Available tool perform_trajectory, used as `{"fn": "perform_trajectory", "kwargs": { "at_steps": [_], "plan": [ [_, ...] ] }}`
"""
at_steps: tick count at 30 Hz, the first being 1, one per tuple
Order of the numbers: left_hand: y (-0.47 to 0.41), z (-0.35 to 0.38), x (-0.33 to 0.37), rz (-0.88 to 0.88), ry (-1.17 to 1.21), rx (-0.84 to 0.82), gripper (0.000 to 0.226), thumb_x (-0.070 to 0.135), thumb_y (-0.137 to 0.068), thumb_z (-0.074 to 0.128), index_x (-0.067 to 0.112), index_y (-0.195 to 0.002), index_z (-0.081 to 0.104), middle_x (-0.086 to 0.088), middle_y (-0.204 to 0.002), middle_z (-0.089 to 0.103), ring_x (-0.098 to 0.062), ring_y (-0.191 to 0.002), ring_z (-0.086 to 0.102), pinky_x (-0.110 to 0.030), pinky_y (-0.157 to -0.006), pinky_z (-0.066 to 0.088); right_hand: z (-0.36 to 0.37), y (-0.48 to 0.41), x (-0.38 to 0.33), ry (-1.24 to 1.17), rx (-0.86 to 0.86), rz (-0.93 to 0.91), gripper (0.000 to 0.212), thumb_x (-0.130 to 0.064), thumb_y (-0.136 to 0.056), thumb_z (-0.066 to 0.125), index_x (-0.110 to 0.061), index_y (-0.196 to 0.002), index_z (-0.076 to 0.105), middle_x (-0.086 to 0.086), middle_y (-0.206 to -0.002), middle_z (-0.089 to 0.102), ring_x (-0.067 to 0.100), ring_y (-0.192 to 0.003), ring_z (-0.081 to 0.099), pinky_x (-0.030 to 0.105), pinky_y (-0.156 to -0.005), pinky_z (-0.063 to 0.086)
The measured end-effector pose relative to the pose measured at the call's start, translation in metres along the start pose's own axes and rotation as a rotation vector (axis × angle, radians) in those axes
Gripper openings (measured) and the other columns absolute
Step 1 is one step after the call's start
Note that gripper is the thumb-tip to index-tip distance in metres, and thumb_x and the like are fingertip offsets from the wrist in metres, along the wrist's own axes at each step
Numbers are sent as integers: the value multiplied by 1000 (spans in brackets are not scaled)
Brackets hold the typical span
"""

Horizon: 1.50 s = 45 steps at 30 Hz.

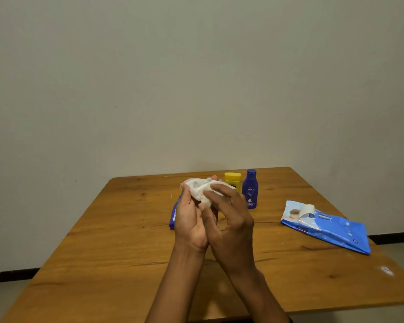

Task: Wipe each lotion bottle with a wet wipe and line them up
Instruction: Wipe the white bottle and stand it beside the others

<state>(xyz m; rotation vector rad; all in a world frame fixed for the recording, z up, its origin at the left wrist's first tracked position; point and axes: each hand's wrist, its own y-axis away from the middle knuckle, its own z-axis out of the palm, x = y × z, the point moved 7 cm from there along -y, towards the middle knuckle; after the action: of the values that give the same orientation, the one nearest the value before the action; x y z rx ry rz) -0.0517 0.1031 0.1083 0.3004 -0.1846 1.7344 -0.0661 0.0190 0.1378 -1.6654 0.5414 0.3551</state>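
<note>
Head view: your left hand (189,220) and right hand (231,217) clutch a wipe (202,191), perhaps round a bottle, half-hiding a blue bottle (173,216); NIVEA bottle (250,190) stands behind.

1. A wooden desk (103,241) fills the lower half of the view; its top is warm brown with dark knots and grain lines, and its far corners are cut off at an angle
2. A small white mark (386,270) lies on the desk near its right edge
3. A plain, pale wall (196,78) stands behind the desk, with a tiny dark speck (115,106) on it
4. A black skirting strip (9,275) runs along the foot of the wall on both sides
5. A light floor (401,252) shows to the right of the desk
</note>
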Motion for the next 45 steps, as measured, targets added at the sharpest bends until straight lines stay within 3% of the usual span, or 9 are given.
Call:
{"fn": "perform_trajectory", "kwargs": {
  "at_steps": [4,9,14,19,26,30,35,41,45],
  "plan": [
    [1,-9,-2,25,-1,55,65,53,-101,42,3,-143,47,-16,-122,59,-23,-111,60,-35,-91,56,-1,-7,-3,-26,-60,-55,35,1,-81,74,-13,-113,68,0,-116,67,6,-113,57,19,-94,50],
    [-2,-4,2,124,68,52,51,41,-103,42,-2,-129,54,-22,-105,69,-29,-94,72,-39,-91,58,-19,-16,15,38,81,29,36,1,-82,73,-11,-115,68,3,-115,67,8,-109,59,19,-87,53],
    [0,-2,-5,-4,4,12,63,50,-102,42,4,-145,45,-15,-119,57,-23,-112,58,-35,-96,52,-5,-6,-1,1,-32,-89,35,1,-76,78,-13,-107,72,0,-113,67,11,-111,57,14,-92,47],
    [2,0,8,160,-26,10,51,32,-102,43,0,-142,47,-28,-125,65,-37,-106,70,-47,-90,58,-31,-15,19,-48,160,119,31,-30,-89,56,-11,-109,71,0,-111,69,11,-106,63,30,-84,57],
    [-2,-9,17,203,-281,36,49,29,-105,40,2,-146,45,-22,-131,59,-27,-111,62,-38,-98,51,-23,-12,23,-290,24,261,31,-43,-86,56,-23,-106,70,-16,-109,68,-1,-106,63,16,-76,56],
    [-3,-14,20,304,-363,92,52,35,-101,50,10,-146,44,-21,-120,62,-23,-95,70,-33,-76,62,-17,-7,22,-327,-9,291,20,-32,-87,63,-29,-106,70,-21,-109,68,-1,-106,63,18,-76,56],
    [1,-12,26,464,-573,36,48,33,-98,50,35,-145,41,-13,-133,59,-27,-106,69,-37,-77,61,-13,-8,28,-343,-52,323,21,-17,-87,69,-27,-105,72,-18,-107,69,-1,-105,63,18,-76,56],
    [-1,-10,19,445,-868,-11,40,31,-105,42,25,-144,48,-9,-134,63,-31,-121,61,-43,-92,54,-10,-26,34,-342,0,293,24,-18,-86,69,-21,-110,71,-11,-113,68,0,-108,62,17,-78,55],
    [0,-11,13,343,-822,-12,37,33,-104,45,15,-133,59,-14,-111,69,-23,-95,66,-31,-72,57,-8,-47,32,-270,23,204,22,-13,-88,69,-17,-110,72,-11,-109,69,1,-103,64,21,-81,56]
  ]
}}
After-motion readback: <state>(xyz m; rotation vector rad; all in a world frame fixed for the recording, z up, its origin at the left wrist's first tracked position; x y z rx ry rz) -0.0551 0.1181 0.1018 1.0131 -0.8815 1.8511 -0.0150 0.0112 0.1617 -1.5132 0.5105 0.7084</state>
